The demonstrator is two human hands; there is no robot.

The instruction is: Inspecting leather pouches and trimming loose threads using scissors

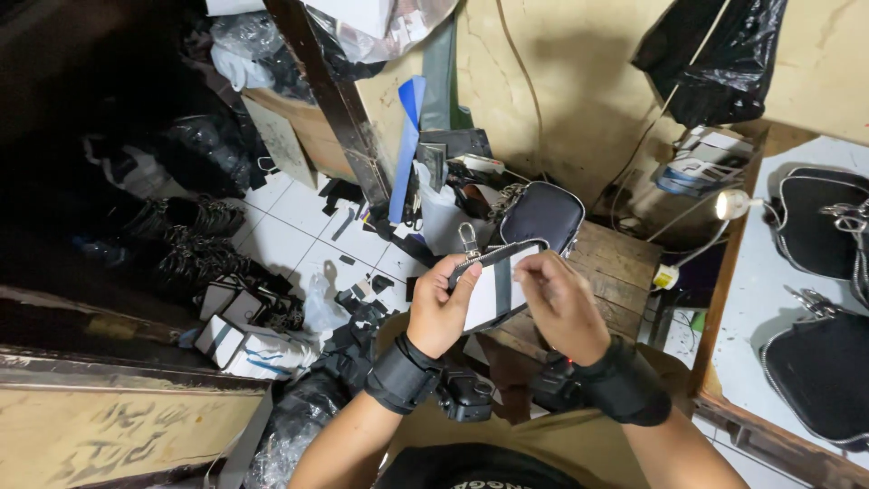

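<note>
Currently: small zippered pouch panel (493, 282) pinched between left hand (441, 308) and right hand (559, 303), long axis running hand to hand, zipper pull (468, 239) nearer left.

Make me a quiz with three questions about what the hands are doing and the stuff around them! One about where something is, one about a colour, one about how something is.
1. Where does the small dark pouch sit?
A. on the wooden stool top, beyond the hands
B. on the tiled floor
C. on the white table

2. What colour are the wrist straps?
A. red
B. black
C. yellow

3. How is the white panel piece with a zipper edge being handled?
A. it lies untouched on the floor
B. it hangs from the wall
C. both hands hold it up

Answers:
1. A, the pouch rests on the wooden stool just past the fingers.
2. B, both wrists wear wide black bands.
3. C, the left hand grips its left edge and the right hand pinches its right side.
</note>
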